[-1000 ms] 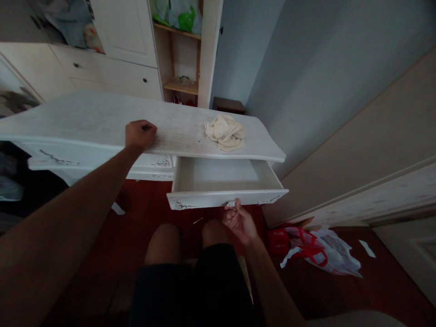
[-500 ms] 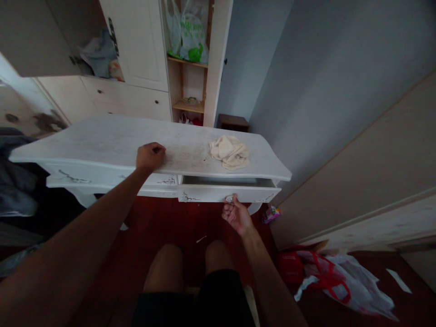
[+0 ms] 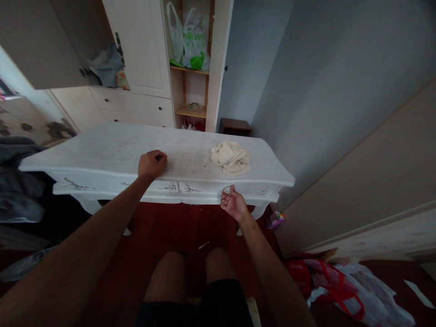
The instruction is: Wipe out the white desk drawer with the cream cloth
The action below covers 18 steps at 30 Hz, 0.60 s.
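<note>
pinching the small pale knob (image 3: pixel 227 190), the right hand (image 3: pixel 235 206) held the white wooden drawer (image 3: pixel 208 187), closed in the white wooden desk (image 3: pixel 185 141); the left hand (image 3: pixel 151 165) lay curled on top. straight pushes seemed best.

A cream wardrobe (image 3: pixel 145 50) stands at the back — drawers (image 3: pixel 134 101) with dark knobs (image 3: pixel 160 108), open shelves (image 3: pixel 184 111) at one side. A blue-grey wall (image 3: pixel 316 81) rises to the right; the dark red floor (image 3: pixel 163 227) lies in dim light.
</note>
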### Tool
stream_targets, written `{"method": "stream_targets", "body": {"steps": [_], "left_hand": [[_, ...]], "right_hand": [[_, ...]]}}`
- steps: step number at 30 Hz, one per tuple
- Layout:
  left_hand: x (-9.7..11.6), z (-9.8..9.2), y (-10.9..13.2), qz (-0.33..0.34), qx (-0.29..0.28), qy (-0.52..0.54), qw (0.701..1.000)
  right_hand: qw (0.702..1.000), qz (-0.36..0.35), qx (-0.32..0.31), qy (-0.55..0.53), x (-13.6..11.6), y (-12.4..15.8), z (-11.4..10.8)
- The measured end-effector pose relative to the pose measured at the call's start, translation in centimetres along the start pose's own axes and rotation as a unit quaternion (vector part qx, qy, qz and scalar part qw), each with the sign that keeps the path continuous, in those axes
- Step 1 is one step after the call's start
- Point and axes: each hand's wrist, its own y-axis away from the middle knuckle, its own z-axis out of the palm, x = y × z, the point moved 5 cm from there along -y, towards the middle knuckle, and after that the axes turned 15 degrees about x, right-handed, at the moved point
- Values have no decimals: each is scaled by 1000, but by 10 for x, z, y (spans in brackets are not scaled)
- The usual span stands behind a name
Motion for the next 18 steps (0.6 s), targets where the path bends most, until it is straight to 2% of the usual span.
{"method": "stream_targets", "body": {"steps": [4,6,8,10,12,14,18], "left_hand": [[0,-1,0,5,-2,-10,1000],[-1,0,0,8,-2,-10,1000],[-2,1,-1,12,-4,-5,1000],[-4,3,-2,11,-6,-2,1000],[-5,4,-2,14,-9,-3,1000],[-4,5,-3,21,-12,-3,1000],[-1,4,-4,27,-12,2,1000]], "right_hand": [[1000,9,19,-2,-3,4,6],[999,2,35,30,-4,9,7],[992,-3,52,114,-7,15,3],[968,-19,60,241,-15,25,-4],[928,-68,60,361,-33,37,-11],[893,-152,57,419,-61,51,-15],[868,-328,61,367,-135,71,-18]]}}
